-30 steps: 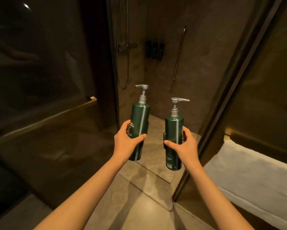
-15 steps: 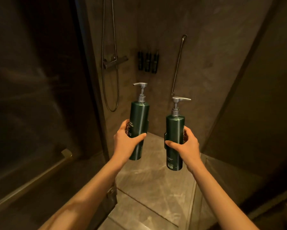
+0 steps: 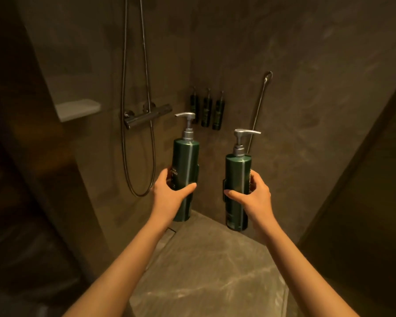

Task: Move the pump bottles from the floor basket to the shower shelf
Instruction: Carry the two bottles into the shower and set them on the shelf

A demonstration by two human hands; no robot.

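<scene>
Both bottles have come forward into the shower stall since a second ago, and a pale shower shelf [image 3: 78, 109] now shows on the left wall, partly cut off by the dark panel beside it. Left hand [image 3: 169, 193] grips the left pump bottle [image 3: 185, 170] around its lower half, covering most of the label print, while the right hand [image 3: 253, 195] grips the right pump bottle [image 3: 237, 179] the same way, both upright and held apart in the air. Behind them three small dark bottles [image 3: 207, 110] hang on the back wall, too dim to read, beside the mixer bar [image 3: 148, 116] and hose [image 3: 137, 133].
</scene>
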